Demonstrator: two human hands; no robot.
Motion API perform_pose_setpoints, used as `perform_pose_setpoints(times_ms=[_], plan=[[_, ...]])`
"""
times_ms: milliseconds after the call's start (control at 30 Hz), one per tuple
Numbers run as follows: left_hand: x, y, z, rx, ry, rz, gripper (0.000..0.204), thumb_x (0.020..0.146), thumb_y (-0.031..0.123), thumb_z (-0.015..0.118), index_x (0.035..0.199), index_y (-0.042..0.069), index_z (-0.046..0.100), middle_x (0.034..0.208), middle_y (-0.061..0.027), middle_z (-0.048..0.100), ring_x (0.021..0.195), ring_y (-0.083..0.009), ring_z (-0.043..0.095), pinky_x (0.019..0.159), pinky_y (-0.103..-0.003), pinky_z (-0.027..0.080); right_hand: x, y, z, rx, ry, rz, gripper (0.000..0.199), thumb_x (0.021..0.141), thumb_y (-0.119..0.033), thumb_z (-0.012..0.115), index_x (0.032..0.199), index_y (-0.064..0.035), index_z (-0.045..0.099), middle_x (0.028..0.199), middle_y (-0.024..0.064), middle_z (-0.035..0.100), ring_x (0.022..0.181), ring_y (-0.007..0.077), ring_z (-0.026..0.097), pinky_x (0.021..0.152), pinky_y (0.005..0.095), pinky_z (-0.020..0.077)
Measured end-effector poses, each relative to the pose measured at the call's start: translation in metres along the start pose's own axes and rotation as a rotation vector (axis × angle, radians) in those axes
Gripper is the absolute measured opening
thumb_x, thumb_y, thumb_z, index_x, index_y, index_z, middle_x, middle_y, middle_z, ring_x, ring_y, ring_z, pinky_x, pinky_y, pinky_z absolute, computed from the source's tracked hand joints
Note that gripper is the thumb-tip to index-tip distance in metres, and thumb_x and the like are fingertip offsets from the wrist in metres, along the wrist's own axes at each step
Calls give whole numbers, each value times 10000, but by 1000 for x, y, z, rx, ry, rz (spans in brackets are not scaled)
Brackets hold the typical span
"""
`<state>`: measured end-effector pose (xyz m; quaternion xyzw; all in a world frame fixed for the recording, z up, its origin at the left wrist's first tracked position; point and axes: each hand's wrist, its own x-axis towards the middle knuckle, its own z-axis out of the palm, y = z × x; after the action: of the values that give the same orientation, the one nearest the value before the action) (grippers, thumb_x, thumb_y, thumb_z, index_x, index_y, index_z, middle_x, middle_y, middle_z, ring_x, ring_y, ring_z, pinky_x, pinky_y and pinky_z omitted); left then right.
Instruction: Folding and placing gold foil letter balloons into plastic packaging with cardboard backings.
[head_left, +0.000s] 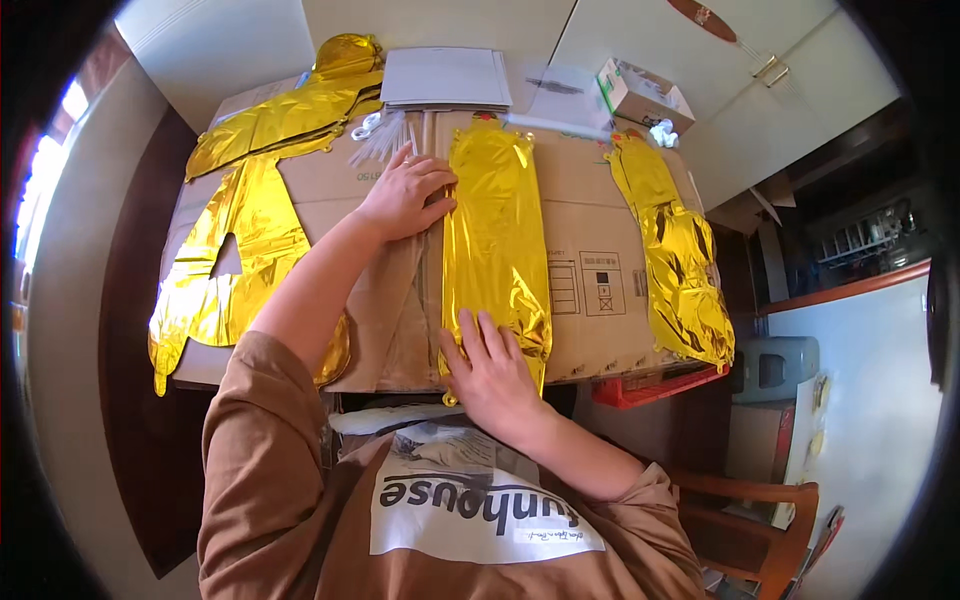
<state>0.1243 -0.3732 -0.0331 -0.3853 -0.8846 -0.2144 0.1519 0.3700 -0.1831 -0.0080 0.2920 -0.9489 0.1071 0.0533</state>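
A long, flat, uninflated gold foil balloon (495, 235) lies lengthwise on the cardboard surface (395, 300) in front of me. Along its left edge rests my left hand (405, 195), fingers stretched out and touching the foil. My right hand (497, 380) lies spread on the balloon's near end, its fingertips on the shiny foil. To the left is a gold balloon shaped like the letter A (262, 215). Beyond it another gold foil balloon (280, 125) lies flat and slanted. At the right a narrower, creased gold balloon (682, 255) hangs slightly over the near edge.
A stack of whitish sheets (445, 78) lies at the far side, with clear thin straws (383, 142) and small white rolls (368, 126) near it. A white-green box (645, 95) stands far right. Under the right edge shows a red crate (655, 385); a wooden chair (760, 490) is at lower right.
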Motion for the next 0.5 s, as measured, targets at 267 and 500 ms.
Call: perform_pose_setpoints(times_ms=[267,500], plan=[[1,-1,-1,-18,0,-26,326,911,324,667,1143,95,684,1221,-59,657,1231,-250,579,1205,-550,236,0,5,-20,107,27,19,592,870,-296,726,1376,-44,549,1365,206,565,1269,374,525,1018,483,434],[0,7,-15,-36,96,35,338,901,280,695,1181,94,653,1256,-120,630,1225,-317,564,1161,-555,276,31,89,-41,68,206,51,402,954,-224,637,1304,-26,614,1356,173,611,1281,345,553,1093,513,398]])
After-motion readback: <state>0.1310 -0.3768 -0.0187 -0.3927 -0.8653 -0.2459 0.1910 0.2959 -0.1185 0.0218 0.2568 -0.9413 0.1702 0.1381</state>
